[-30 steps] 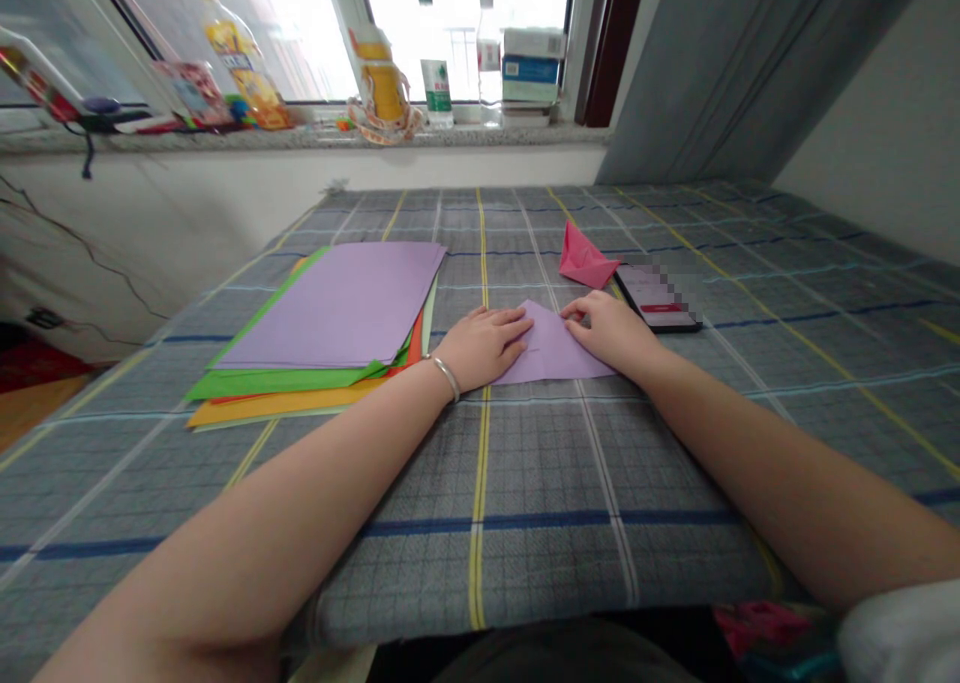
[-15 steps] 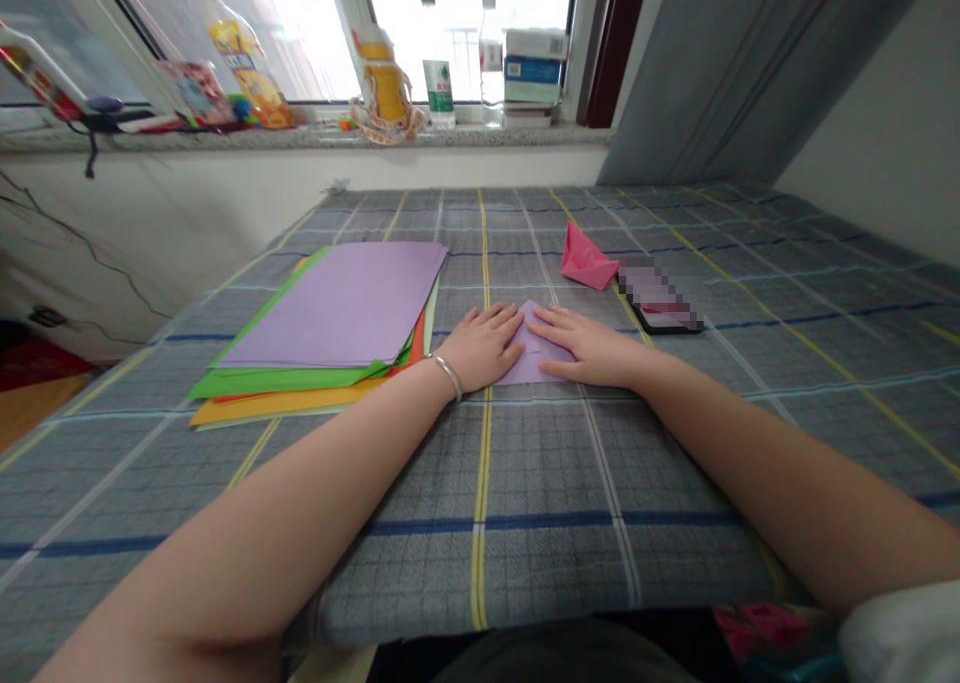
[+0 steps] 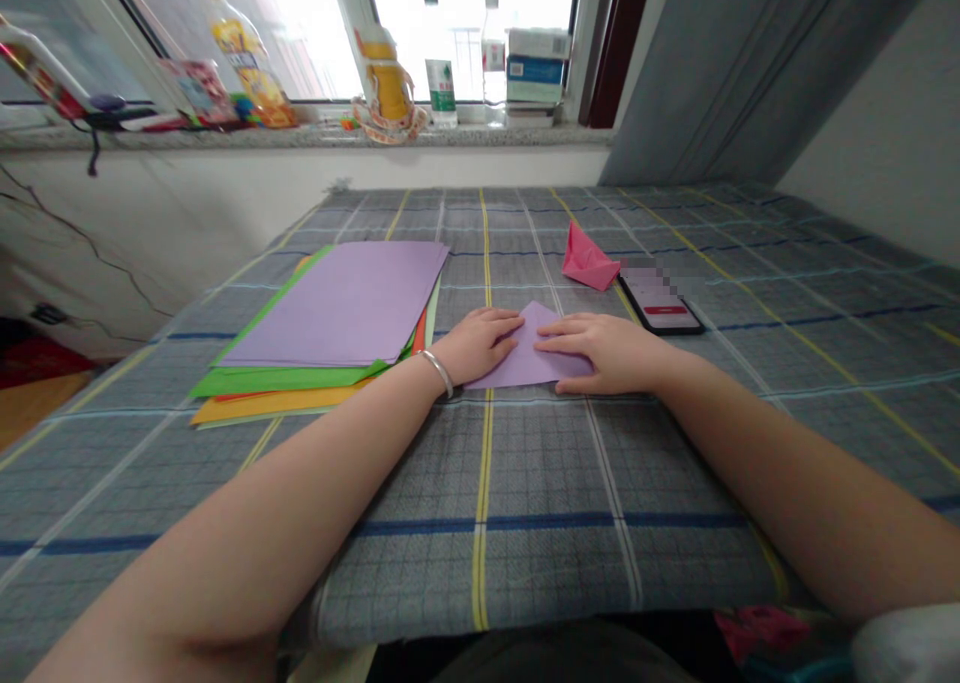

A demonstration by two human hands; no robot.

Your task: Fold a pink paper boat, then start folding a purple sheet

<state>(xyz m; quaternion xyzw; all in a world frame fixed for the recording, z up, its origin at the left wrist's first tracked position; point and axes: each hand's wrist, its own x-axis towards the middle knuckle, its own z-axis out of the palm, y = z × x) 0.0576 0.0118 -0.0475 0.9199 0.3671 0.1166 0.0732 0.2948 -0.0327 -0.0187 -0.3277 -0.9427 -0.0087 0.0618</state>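
A folded lilac paper (image 3: 534, 355) lies flat on the checked grey cloth (image 3: 525, 483). My left hand (image 3: 478, 343), with a silver bangle on the wrist, rests on the paper's left part, fingers loosely curled and pressing down. My right hand (image 3: 604, 351) lies flat on the paper's right part, fingers stretched out toward the left. Both hands touch the paper and hold nothing else.
A stack of coloured sheets (image 3: 322, 318), lilac on top, lies to the left. A folded pink paper shape (image 3: 587, 259) and a phone (image 3: 660, 301) sit behind my right hand. Bottles and boxes (image 3: 531, 73) line the windowsill. A grey curtain (image 3: 735, 73) hangs at the right.
My right hand has slid from the paper's right corner leftward over it and now lies flat. The left hand has stayed in place. The paper's shape looks narrower.
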